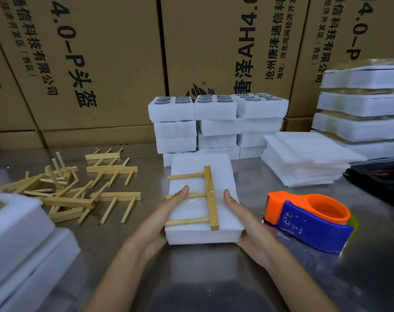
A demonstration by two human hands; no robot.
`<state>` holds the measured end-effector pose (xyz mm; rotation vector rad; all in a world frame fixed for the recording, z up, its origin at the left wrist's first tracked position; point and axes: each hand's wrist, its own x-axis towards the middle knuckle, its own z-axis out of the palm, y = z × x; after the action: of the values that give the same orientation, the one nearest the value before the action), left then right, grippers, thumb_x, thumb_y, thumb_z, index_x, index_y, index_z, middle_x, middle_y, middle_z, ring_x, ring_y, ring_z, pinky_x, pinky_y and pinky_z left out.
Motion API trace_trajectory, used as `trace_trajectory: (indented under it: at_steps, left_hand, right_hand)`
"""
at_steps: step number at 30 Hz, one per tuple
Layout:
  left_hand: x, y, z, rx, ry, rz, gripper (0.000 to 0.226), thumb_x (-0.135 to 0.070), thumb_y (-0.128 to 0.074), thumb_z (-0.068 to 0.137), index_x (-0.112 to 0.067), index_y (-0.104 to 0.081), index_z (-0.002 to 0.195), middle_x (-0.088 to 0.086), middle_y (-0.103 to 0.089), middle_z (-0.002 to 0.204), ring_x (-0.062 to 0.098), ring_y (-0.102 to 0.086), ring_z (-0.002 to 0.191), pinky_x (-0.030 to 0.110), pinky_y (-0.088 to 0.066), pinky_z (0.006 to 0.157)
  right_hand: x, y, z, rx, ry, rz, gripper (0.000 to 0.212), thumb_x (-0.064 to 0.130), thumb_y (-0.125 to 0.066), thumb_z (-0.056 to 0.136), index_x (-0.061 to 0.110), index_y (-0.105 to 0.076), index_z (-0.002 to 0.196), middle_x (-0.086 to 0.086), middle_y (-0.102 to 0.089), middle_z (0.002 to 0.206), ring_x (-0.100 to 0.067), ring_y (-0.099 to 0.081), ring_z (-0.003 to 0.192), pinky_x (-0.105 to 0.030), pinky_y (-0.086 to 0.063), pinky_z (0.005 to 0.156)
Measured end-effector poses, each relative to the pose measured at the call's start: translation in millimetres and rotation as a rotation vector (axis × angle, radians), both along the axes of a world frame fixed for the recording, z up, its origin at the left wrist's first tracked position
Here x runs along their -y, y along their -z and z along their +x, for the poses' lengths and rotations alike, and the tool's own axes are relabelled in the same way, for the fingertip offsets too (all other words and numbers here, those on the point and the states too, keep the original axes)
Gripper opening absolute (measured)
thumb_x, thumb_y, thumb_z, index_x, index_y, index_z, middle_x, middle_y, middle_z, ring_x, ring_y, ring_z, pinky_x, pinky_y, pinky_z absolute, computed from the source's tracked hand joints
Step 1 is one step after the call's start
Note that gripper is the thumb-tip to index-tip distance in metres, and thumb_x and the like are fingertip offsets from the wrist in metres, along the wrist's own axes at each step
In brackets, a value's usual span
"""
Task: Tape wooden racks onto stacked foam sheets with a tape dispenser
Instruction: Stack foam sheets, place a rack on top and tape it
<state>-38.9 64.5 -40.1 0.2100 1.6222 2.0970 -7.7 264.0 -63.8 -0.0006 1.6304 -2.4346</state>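
the stack of foam sheets (202, 221) lies on the metal table (214, 278), in the middle, just in front of the person. a wooden rack (210, 198) lies flat on top of it, with its long bar to the right and three pegs pointing left. a strip of clear tape (197, 200) goes across the middle peg and the bar.

the left hand (169, 212) holds the left side of the stack; its thumb rests on top, near the middle peg, and the other fingers are hidden under the foam. the right hand (243, 219) holds the right side in the same way, thumb along the top edge, fingers under.

the tape dispenser (308, 219), orange and blue, stands on the table just right of the right hand, not touched by it.

on the left lies a loose pile of wooden racks (78, 188). behind the stack are piles of white foam blocks (216, 122) with round holes, and to the right a pile of flat foam sheets (308, 158). cardboard boxes (101, 64) stand at the back.
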Motion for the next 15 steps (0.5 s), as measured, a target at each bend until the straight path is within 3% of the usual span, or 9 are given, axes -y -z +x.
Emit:
trace_trajectory:
  at_steps: [3, 6, 8, 10, 12, 14, 15]
  left_hand:
    - [5, 4, -3, 0.002, -0.008, 0.017, 0.046, -0.05, -0.07, 0.085, -0.027, -0.068, 0.125, 0.004, -0.068, 0.127, 0.023, -0.065, 0.117, 0.043, -0.046, 0.105]
    - [11, 6, -7, 0.026, -0.046, 0.069, 0.043, -0.053, -0.066, 0.086, -0.028, -0.07, 0.121, 0.005, -0.068, 0.127, 0.023, -0.065, 0.116, 0.041, -0.054, 0.095]
    - [16, 8, -12, 0.048, -0.07, 0.102, 0.052, -0.062, -0.057, 0.088, -0.027, -0.068, 0.125, 0.006, -0.067, 0.128, 0.025, -0.064, 0.119, 0.043, -0.053, 0.095]
    - [18, 13, -19, 0.087, -0.12, 0.141, 0.065, -0.068, -0.05, 0.088, -0.02, -0.063, 0.13, 0.014, -0.065, 0.129, 0.03, -0.06, 0.123, 0.049, -0.045, 0.105]
    - [17, 19, -25, 0.089, -0.238, 0.15, 0.065, -0.06, -0.047, 0.093, -0.008, -0.06, 0.13, 0.025, -0.062, 0.125, 0.034, -0.058, 0.117, 0.047, -0.041, 0.108]
    - [16, 27, -30, -0.104, -0.42, -0.037, 0.043, -0.038, -0.049, 0.099, -0.004, -0.064, 0.121, 0.02, -0.066, 0.114, 0.031, -0.062, 0.105, 0.042, -0.046, 0.097]
    - [18, 33, -32, -0.251, -0.529, -0.237, 0.029, -0.025, -0.053, 0.099, -0.005, -0.066, 0.116, 0.017, -0.068, 0.114, 0.03, -0.063, 0.105, 0.044, -0.047, 0.096]
  right_hand:
    - [2, -1, -2, 0.023, -0.022, 0.008, 0.068, 0.065, -0.068, 0.078, 0.029, -0.056, 0.134, 0.001, -0.065, 0.129, -0.021, -0.061, 0.12, -0.049, -0.043, 0.106]
    - [2, -2, -1, 0.025, -0.065, -0.041, 0.062, 0.059, -0.069, 0.081, 0.029, -0.056, 0.134, 0.0, -0.063, 0.131, -0.021, -0.059, 0.122, -0.048, -0.041, 0.107]
    - [2, -1, -1, 0.039, -0.034, -0.092, 0.056, 0.048, -0.074, 0.08, 0.025, -0.062, 0.13, -0.003, -0.065, 0.128, -0.023, -0.062, 0.119, -0.047, -0.048, 0.101]
    - [0, 0, -1, 0.053, 0.025, -0.169, 0.048, 0.04, -0.075, 0.077, 0.022, -0.069, 0.121, -0.008, -0.067, 0.124, -0.026, -0.065, 0.112, -0.046, -0.054, 0.09]
    - [-1, 0, -1, 0.069, 0.066, -0.269, 0.044, 0.036, -0.073, 0.077, 0.02, -0.072, 0.117, -0.009, -0.068, 0.122, -0.026, -0.068, 0.107, -0.044, -0.057, 0.083]
    - [0, -2, -2, 0.083, 0.08, -0.348, 0.045, 0.035, -0.07, 0.08, 0.018, -0.07, 0.121, -0.01, -0.067, 0.123, -0.025, -0.068, 0.105, -0.041, -0.057, 0.08]
    - [1, -3, -2, 0.082, 0.083, -0.36, 0.045, 0.035, -0.068, 0.081, 0.017, -0.068, 0.123, -0.01, -0.067, 0.124, -0.025, -0.067, 0.106, -0.04, -0.057, 0.081]
